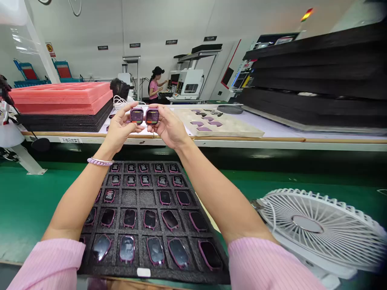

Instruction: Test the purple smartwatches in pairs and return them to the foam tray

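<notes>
Side by side, two purple-framed smartwatch bodies are held up at the level of the shelf edge. My left hand (119, 125) pinches the left watch body (137, 116) between thumb and fingers. The right watch body (152, 116) is gripped by my right hand (169, 125). Both screens face me and show small coloured marks, too small to read. Below my arms lies a black foam tray (130, 197) with rows of similar watch bodies. Two pockets in its third row hold nothing. Several screens in the back rows show white text; those nearer me are dark.
A white fan (306, 223) stands at the right. On the shelf are pink foam trays (60, 98), a pale foam tray (238, 129) with purple pieces, and a tall stack of black foam trays (314, 80). Farther back, a person (154, 86) sits at a machine.
</notes>
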`<state>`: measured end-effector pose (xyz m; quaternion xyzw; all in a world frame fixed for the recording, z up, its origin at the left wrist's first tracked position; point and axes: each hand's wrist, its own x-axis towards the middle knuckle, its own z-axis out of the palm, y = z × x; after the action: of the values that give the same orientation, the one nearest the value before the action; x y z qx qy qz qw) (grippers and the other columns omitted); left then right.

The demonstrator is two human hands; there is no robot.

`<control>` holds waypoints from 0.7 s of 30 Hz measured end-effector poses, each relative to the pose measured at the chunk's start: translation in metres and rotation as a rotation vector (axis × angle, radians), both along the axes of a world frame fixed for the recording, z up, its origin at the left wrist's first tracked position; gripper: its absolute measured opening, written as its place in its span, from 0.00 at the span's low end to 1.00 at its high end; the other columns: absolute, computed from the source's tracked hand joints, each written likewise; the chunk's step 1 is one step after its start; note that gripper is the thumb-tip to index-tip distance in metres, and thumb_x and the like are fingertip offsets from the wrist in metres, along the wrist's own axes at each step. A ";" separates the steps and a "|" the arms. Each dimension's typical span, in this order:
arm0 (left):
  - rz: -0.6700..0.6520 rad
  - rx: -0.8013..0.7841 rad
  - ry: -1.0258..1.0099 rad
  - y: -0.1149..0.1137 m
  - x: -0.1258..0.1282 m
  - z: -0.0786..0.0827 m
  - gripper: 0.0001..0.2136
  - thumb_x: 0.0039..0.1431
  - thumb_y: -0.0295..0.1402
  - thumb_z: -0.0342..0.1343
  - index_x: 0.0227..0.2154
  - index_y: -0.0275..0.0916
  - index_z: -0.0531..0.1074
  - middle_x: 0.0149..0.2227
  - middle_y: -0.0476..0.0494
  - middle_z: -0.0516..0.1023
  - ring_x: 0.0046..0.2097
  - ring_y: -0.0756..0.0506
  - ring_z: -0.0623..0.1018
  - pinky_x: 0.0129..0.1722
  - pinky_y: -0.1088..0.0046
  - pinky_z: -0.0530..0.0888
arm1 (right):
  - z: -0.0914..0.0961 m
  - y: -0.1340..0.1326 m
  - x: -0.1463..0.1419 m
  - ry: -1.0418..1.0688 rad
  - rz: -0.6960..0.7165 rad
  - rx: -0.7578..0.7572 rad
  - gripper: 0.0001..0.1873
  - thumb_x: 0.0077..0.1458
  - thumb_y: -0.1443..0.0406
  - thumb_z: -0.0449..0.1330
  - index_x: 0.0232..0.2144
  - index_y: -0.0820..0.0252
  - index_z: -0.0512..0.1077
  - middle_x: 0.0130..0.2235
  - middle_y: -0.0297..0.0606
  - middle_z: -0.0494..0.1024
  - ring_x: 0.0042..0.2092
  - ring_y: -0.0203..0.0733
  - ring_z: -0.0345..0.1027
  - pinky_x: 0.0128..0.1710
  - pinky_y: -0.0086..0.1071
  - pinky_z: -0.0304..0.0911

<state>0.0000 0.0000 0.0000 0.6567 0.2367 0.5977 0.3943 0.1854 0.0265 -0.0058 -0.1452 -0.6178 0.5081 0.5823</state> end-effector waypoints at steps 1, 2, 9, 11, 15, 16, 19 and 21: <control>-0.008 0.019 0.003 0.004 -0.001 -0.001 0.33 0.48 0.24 0.62 0.60 0.45 0.69 0.46 0.46 0.81 0.35 0.50 0.83 0.43 0.71 0.82 | 0.001 0.001 0.000 0.003 0.016 0.017 0.21 0.60 0.51 0.67 0.48 0.54 0.70 0.41 0.36 0.76 0.34 0.39 0.70 0.31 0.30 0.69; -0.014 0.035 0.004 0.008 -0.002 -0.002 0.33 0.48 0.24 0.62 0.60 0.46 0.69 0.47 0.46 0.81 0.36 0.50 0.83 0.44 0.71 0.82 | 0.002 0.002 0.000 0.007 0.032 0.034 0.21 0.57 0.55 0.68 0.49 0.55 0.69 0.41 0.36 0.76 0.34 0.39 0.71 0.31 0.30 0.69; -0.016 0.085 -0.031 0.021 -0.004 0.004 0.34 0.46 0.23 0.67 0.59 0.49 0.71 0.47 0.47 0.80 0.37 0.49 0.83 0.44 0.70 0.82 | 0.013 0.001 0.002 -0.065 0.054 0.076 0.32 0.42 0.67 0.63 0.53 0.54 0.66 0.40 0.32 0.75 0.35 0.40 0.72 0.37 0.35 0.71; -0.026 0.083 -0.043 0.020 -0.004 0.006 0.35 0.45 0.23 0.67 0.59 0.49 0.71 0.46 0.47 0.80 0.38 0.49 0.83 0.44 0.70 0.82 | 0.016 0.000 0.003 -0.070 0.060 0.087 0.33 0.42 0.67 0.64 0.53 0.54 0.66 0.40 0.32 0.76 0.35 0.40 0.73 0.37 0.36 0.71; -0.031 0.083 -0.051 0.018 -0.002 0.010 0.35 0.44 0.23 0.67 0.58 0.48 0.71 0.45 0.47 0.79 0.37 0.49 0.82 0.42 0.71 0.82 | 0.018 -0.001 0.004 -0.052 0.078 0.101 0.33 0.42 0.67 0.64 0.53 0.55 0.65 0.40 0.31 0.76 0.35 0.38 0.73 0.37 0.34 0.71; -0.029 0.082 -0.052 0.017 -0.002 0.010 0.35 0.44 0.23 0.67 0.58 0.48 0.71 0.45 0.47 0.79 0.36 0.50 0.82 0.41 0.72 0.82 | 0.018 0.000 0.004 -0.053 0.080 0.103 0.33 0.42 0.68 0.64 0.53 0.56 0.65 0.40 0.31 0.76 0.35 0.38 0.73 0.37 0.34 0.71; -0.016 0.075 -0.047 0.017 -0.001 0.011 0.35 0.44 0.23 0.67 0.58 0.48 0.71 0.45 0.47 0.80 0.35 0.50 0.81 0.39 0.73 0.81 | 0.017 0.000 0.005 -0.072 0.075 0.120 0.33 0.43 0.67 0.65 0.54 0.56 0.65 0.39 0.31 0.75 0.35 0.39 0.74 0.38 0.34 0.71; 0.000 0.076 -0.035 0.018 -0.001 0.012 0.34 0.45 0.23 0.67 0.58 0.48 0.71 0.44 0.47 0.80 0.34 0.51 0.81 0.38 0.74 0.81 | 0.017 0.001 0.006 -0.082 0.074 0.133 0.33 0.44 0.67 0.65 0.55 0.56 0.65 0.40 0.32 0.75 0.36 0.39 0.74 0.37 0.34 0.72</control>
<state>-0.0008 0.0181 0.0121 0.6607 0.2067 0.6176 0.3732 0.1915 0.0275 0.0110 -0.1039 -0.6786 0.4808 0.5455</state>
